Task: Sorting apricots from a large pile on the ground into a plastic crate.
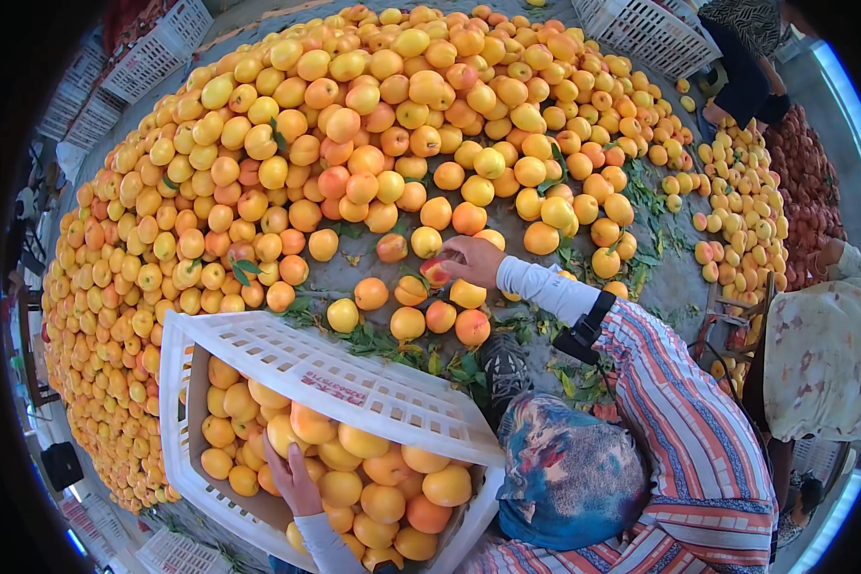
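Head view: right hand (471,258) reaches far forward, fingers closed around a reddish peach (435,273) at the heap's near edge. Left hand (292,481) lies flat on fruit inside the white crate (335,375), nearer, down-left.

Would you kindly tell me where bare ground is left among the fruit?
Bare ground lies between the big pile and the white crate; another strip separates the pile from the smaller heap. Elsewhere fruit lies packed tight.
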A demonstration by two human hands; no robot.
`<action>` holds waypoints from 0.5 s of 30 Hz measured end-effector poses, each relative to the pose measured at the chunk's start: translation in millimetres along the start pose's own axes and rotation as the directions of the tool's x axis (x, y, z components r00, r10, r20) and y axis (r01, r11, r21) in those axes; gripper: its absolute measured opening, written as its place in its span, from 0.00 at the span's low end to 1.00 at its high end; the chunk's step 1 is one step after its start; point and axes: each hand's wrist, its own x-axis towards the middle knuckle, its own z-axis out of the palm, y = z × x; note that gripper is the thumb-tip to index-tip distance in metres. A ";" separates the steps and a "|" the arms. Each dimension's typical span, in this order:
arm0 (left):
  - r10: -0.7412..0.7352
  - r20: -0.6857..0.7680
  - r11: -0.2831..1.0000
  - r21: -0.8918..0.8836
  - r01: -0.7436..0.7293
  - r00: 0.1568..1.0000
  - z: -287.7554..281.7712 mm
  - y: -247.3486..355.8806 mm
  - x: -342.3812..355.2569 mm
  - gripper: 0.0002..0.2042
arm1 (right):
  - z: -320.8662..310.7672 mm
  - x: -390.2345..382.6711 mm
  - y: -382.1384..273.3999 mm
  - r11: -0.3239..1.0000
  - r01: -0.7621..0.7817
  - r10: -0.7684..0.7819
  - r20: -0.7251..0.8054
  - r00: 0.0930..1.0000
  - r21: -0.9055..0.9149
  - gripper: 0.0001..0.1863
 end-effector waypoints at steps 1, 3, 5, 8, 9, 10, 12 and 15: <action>-0.014 -0.012 1.000 0.000 0.014 1.000 -0.5 -0.6 -0.2 0.26 | -2.9 6.7 5.5 0.997 -0.014 0.014 0.003 1.000 -0.082 0.17; -0.052 -0.038 0.992 -0.114 0.048 0.998 -1.1 -1.3 0.4 0.25 | -16.0 23.5 18.6 0.942 0.130 -0.182 -0.146 0.972 -0.309 0.16; -0.084 -0.054 0.988 -0.136 0.076 0.995 -1.4 -1.3 2.0 0.24 | -42.1 55.6 35.8 0.833 0.025 -0.243 -0.323 0.915 -0.553 0.15; -0.129 -0.058 0.974 -0.196 0.115 0.990 -2.8 0.3 3.9 0.24 | -90.9 86.9 63.0 0.791 -0.308 -0.068 -0.578 0.813 -0.528 0.21; -0.142 -0.052 0.969 -0.210 0.128 0.989 -3.3 0.8 3.6 0.23 | -102.2 91.2 69.3 0.774 -0.413 0.074 -0.580 0.811 -0.479 0.22; -0.155 -0.057 0.963 -0.232 0.138 0.986 -4.9 1.7 3.6 0.23 | -105.8 90.2 73.2 0.786 -0.393 0.066 -0.567 0.821 -0.477 0.22; -0.179 -0.051 0.946 -0.283 0.158 0.983 -7.8 3.2 2.8 0.23 | -109.2 98.4 70.9 0.764 -0.418 0.163 -0.481 0.862 -0.491 0.22; -0.218 -0.030 0.902 -0.389 0.189 0.976 -9.3 1.7 3.8 0.22 | -85.8 116.9 49.0 0.872 -0.139 -0.059 -0.383 0.922 -0.470 0.22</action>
